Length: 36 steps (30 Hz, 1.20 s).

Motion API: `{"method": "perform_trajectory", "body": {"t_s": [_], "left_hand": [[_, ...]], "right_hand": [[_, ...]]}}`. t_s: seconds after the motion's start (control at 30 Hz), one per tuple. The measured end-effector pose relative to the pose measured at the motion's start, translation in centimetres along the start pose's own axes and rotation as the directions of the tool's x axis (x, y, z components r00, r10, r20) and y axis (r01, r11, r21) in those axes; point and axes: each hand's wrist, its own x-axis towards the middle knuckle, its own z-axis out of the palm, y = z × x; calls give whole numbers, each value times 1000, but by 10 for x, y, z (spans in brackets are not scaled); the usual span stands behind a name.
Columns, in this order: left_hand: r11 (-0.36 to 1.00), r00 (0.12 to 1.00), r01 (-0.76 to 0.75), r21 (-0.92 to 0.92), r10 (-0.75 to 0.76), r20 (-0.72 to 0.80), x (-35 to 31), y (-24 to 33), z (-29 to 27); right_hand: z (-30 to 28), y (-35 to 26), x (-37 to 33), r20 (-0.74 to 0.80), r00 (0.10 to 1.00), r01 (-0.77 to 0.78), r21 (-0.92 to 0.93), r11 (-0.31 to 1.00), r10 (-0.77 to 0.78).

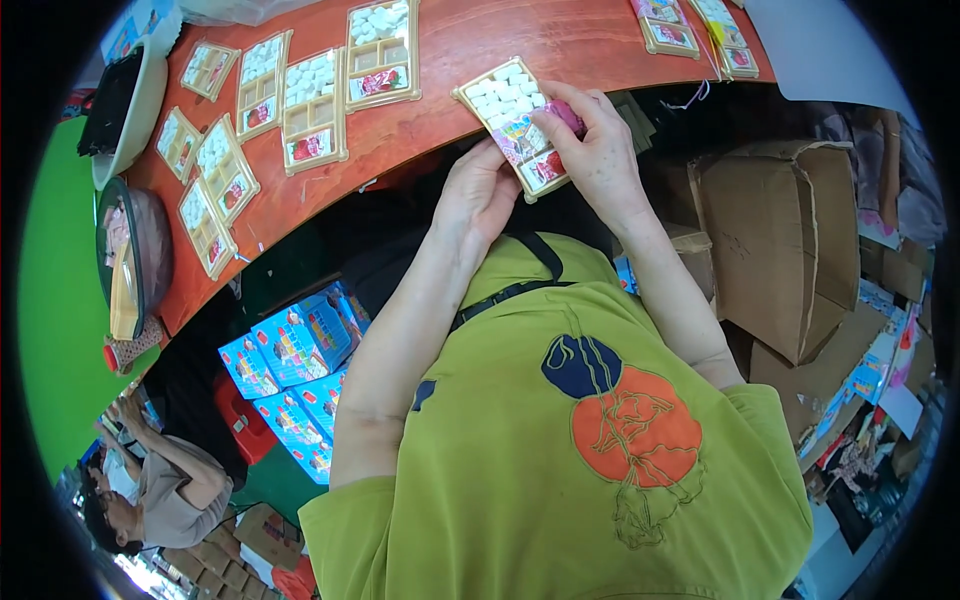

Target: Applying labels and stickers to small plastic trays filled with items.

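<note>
My left hand (473, 190) grips the lower left side of a beige compartment tray (462, 94), its fingers partly hidden beneath. White cube-like pieces (503, 97) fill the tray's upper part. Below them lie a colourful printed packet (518, 138) and a small packet with a red strawberry picture (545, 169). Over the tray's right side, my right hand (603, 150) is closed on a shiny pink packet (568, 116), thumb across the tray. How much of that packet the fingers cover I cannot tell.
Several similar filled trays (312, 105) stand on the red table (440, 130) at the left, others (668, 30) at the far right. A dark-rimmed bin (150, 245) is left. Blue printed boxes (300, 345), a cardboard box (770, 240) and a seated person (185, 490) are below.
</note>
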Motion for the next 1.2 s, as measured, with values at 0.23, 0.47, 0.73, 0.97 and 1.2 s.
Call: {"method": "perform_trajectory", "body": {"t_s": [0.23,0.47,0.73,0.97,1.2], "left_hand": [[996,999,38,-80,-37,21,-11,5,6],[998,991,26,60,-33,129,-26,11,15],[922,994,-24,386,-20,110,-43,25,3],[890,956,-107,443,-30,291,-55,39,-8],[474,825,-512,716,38,564,-63,50,14]], "right_hand": [[-1,-7,-3,-16,1000,15,-9,1000,-16],[2,-1,-5,-74,993,85,-59,995,-89],[-47,14,-6,369,925,-268,454,850,95],[-63,-1,2,344,909,128,312,942,-237],[-66,-15,9,490,802,167,365,916,-342]]}}
